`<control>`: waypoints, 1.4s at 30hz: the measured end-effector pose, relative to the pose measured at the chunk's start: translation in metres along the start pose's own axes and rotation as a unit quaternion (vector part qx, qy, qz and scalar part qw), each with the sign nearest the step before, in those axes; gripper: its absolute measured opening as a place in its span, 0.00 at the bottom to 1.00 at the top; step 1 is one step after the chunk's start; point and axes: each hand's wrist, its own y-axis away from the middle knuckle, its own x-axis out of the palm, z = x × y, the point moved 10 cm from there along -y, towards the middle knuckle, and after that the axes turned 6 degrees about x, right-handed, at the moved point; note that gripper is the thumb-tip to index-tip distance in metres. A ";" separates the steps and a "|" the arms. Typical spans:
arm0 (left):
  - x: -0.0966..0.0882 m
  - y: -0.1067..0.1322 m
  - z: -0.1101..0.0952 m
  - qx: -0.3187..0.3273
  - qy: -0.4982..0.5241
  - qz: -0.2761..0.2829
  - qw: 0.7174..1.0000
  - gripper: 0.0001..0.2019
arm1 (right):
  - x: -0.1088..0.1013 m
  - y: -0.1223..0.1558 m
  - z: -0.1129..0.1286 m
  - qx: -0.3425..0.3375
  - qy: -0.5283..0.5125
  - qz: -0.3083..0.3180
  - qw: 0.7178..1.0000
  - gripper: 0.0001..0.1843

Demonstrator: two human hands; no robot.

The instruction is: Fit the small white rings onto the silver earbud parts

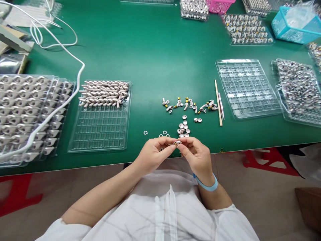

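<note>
Near the table's front edge, my left hand point(158, 150) and my right hand point(197, 154) meet. Both are closed, pinching a small white earbud part point(178, 143) with a yellow spot between thumbs and fingers; its details are partly hidden. Just beyond my fingers sits a cluster of small round silver caps point(184, 126). Small white rings point(165, 132) lie by my left hand, some partly covered by it. Farther out, several white stemmed earbud pieces point(187, 104) with yellow bits are scattered in a loose row.
Tweezers point(221, 106) and a wooden stick point(218, 103) lie at right beside a clear tray point(248, 87). A tray of silver parts point(299, 88) stands farther right. At left are a partly filled tray point(99, 130), stacked trays of beige shells point(23, 115) and a white cable point(80, 72).
</note>
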 end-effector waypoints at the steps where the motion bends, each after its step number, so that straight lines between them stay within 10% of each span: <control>1: 0.000 0.000 0.000 0.003 -0.005 -0.001 1.000 0.11 | 0.000 0.000 -0.001 0.002 -0.002 0.001 1.000 0.08; 15: -0.004 -0.002 0.000 -0.008 -0.010 -0.032 0.999 0.08 | 0.007 0.000 -0.011 0.009 -0.037 0.021 0.999 0.08; 21: -0.005 -0.003 -0.005 -0.015 -0.007 -0.032 0.999 0.08 | 0.009 0.003 0.014 -0.100 0.060 0.039 0.992 0.10; 42: 0.007 -0.007 0.018 -0.137 0.106 0.098 0.980 0.04 | 0.018 0.001 0.036 -0.217 0.147 0.162 0.951 0.15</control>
